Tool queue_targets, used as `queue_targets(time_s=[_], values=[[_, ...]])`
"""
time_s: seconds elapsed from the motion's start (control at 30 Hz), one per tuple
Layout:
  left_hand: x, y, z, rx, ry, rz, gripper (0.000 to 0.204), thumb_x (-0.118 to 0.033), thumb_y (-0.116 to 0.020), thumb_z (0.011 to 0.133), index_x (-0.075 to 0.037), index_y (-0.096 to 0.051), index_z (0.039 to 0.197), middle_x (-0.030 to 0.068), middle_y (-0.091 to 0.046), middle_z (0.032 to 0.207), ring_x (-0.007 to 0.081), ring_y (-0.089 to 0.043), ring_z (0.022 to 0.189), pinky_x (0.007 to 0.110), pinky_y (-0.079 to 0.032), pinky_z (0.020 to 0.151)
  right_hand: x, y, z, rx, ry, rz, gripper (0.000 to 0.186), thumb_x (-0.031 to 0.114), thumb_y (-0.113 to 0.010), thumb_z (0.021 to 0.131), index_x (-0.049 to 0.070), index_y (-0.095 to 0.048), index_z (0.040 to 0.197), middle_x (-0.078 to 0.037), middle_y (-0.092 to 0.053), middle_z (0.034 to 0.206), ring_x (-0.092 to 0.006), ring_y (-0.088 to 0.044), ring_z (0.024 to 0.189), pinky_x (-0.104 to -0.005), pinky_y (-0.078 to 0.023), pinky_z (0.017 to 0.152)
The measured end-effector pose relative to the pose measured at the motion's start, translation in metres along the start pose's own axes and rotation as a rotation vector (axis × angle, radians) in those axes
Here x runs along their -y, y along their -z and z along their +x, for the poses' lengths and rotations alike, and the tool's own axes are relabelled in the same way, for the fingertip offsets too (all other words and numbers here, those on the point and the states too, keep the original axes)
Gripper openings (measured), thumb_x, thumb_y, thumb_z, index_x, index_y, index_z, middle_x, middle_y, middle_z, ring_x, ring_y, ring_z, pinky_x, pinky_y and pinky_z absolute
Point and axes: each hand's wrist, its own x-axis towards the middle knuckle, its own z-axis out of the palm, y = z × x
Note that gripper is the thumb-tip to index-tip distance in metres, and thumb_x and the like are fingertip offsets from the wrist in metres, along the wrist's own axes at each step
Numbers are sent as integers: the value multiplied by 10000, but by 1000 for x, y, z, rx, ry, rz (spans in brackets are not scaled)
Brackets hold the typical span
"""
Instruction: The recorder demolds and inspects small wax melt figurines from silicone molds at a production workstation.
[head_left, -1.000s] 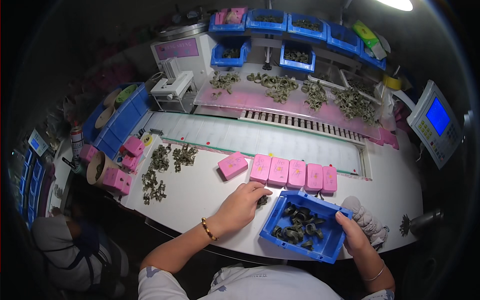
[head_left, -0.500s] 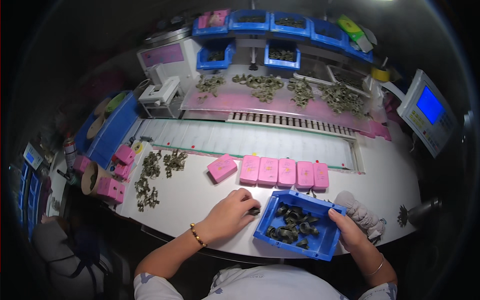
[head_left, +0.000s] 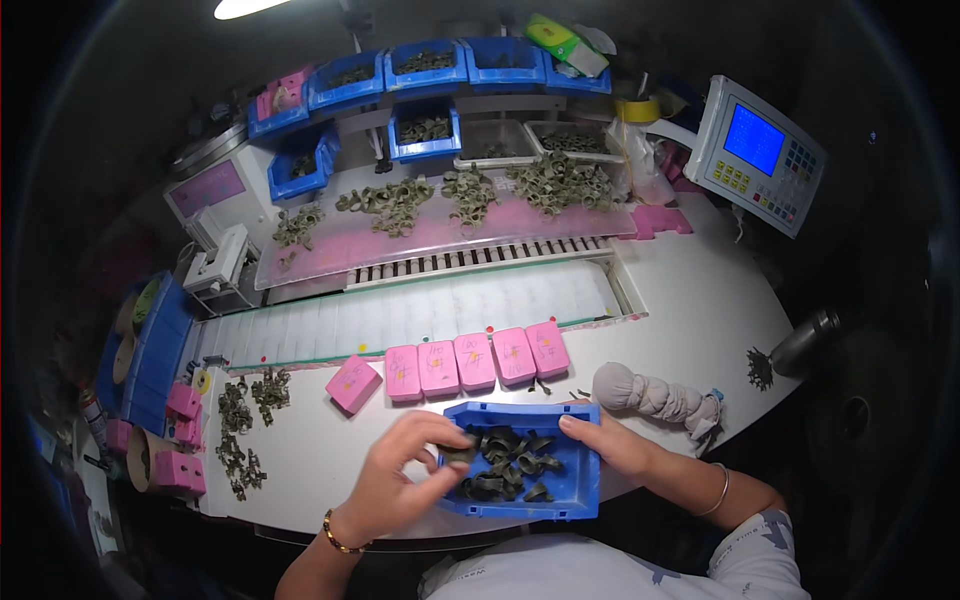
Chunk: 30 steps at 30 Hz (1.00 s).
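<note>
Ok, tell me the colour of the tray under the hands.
Blue tray, seen in the head view.

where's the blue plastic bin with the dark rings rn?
Head view, bottom centre: blue plastic bin on the white table, between both hands, just below the pink blocks.

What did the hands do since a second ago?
The left hand rose off the table, with a dark ring pinched in its fingers, to the left edge of the blue bin. The right hand moved from the bin's right side to its far rim. The pink boxes stayed in their row.
</note>
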Motion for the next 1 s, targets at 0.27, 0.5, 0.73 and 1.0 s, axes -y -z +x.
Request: queue_targets(time_s=[0.27,0.5,0.73,1.0], values=[[6,6,-2,-241,205,-135,410,-11,-725,875,-4,-555,1248,93,-609,1177,120,-600,976,231,-546,729,9,6,-8,-15,-8,82,517,422,-531,1022,52,-475,1377,-47,-625,1174,-101,-601,1068,-308,-522,881],[17,6,-17,102,597,-707,268,-157,-707,949,-28,-536,1109,42,-613,1060,89,-633,897,247,-570,744,40,14,-10,103,33,256,518,363,-409,1072,-29,-507,1396,-130,-614,1342,-199,-609,1188,-339,-466,1046],[9,15,-9,186,704,-751,295,-256,-664,986,-54,-536,1160,27,-616,1115,96,-630,1008,282,-560,879,51,21,-1,145,71,271,487,363,-404,1073,-21,-563,1328,-121,-673,1207,-184,-650,1079,-334,-497,994],[-3,27,-14,310,649,-843,463,-271,-625,1011,-25,-500,1384,62,-605,1281,119,-606,1130,303,-533,953,70,6,7,173,117,334,551,427,-364,1082,-21,-523,1359,-133,-671,1192,-190,-654,1054,-350,-514,976]])
